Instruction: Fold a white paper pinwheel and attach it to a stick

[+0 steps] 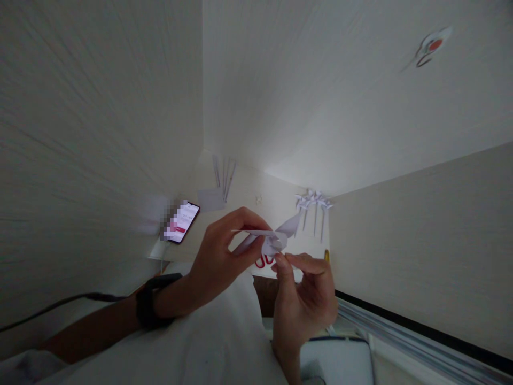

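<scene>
A white paper pinwheel (276, 243) is held up over the table, its vanes folded in toward the centre. My left hand (226, 243) is closed on it from the left, thumb below and fingers above. My right hand (306, 297) has thumb and index finger pinched together at the pinwheel's lower side, near its centre. What sits between those fingertips is too small to make out. Red scissors handles (263, 261) show on the table just under the pinwheel. Several pinwheels on sticks (315, 202) lie together at the table's right side.
A lit phone (185, 223) lies at the left of the white table (244, 187). Behind it are a paper square (211, 200) and several thin paper sticks (225, 179). A yellow object (327, 256) is at the right edge. Walls close in the far sides.
</scene>
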A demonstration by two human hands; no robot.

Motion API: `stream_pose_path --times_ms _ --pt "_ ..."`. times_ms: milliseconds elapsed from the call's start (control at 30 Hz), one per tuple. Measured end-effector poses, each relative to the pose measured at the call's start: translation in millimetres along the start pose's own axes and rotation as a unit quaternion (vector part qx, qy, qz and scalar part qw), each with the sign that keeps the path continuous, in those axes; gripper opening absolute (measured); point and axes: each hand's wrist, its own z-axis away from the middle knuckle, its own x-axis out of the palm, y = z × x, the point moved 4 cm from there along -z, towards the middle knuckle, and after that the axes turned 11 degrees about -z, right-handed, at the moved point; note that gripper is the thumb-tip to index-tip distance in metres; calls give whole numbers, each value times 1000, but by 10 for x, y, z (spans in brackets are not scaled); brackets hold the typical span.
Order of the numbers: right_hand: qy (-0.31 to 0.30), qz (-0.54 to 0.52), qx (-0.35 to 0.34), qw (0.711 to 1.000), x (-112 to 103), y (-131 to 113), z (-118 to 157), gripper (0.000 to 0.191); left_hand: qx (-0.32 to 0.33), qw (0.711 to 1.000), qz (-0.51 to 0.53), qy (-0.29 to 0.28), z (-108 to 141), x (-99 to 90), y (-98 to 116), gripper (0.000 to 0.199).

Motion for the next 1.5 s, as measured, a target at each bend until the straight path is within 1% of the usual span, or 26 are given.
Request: stream_pose_path --times_ms 167,300,400,600,700,800,900,1033,1200,1333,1400,1500 --pt "-15 37 -26 999 28 -32 -27 7 14 1000 8 6 10 5 35 16" --pt "-47 41 -45 997 65 -85 -62 12 12 1000 7 2 6 9 42 13" --pt "-44 56 -58 996 74 -96 -70 14 15 1000 2 1 7 15 40 13" --pt "-23 -13 -57 998 107 -58 -47 17 13 1000 -9 -5 2 20 32 12" --pt "-39 -18 -51 998 123 -57 -45 18 9 1000 -5 -12 2 23 31 11" --pt "-58 -17 -26 998 117 -54 -54 17 9 1000 3 -10 8 23 33 12" --pt "-81 -19 -9 997 104 -56 -64 16 -4 1000 15 -12 -2 27 20 14" --pt "-111 -2 -4 994 85 -55 -58 20 -36 997 75 -11 -57 29 -16 16" --pt "-93 29 -5 995 30 -46 -55 26 -91 985 143 -24 -104 45 -68 11" --pt "-103 52 -1 993 35 -70 -73 31 -103 981 163 -29 -94 52 -89 11" --pt "-102 43 1 994 46 -93 -79 32 -103 980 166 -28 -90 52 -97 11" --pt "-73 -10 9 997 40 -111 -71 28 -105 979 171 -25 -94 50 -110 10"
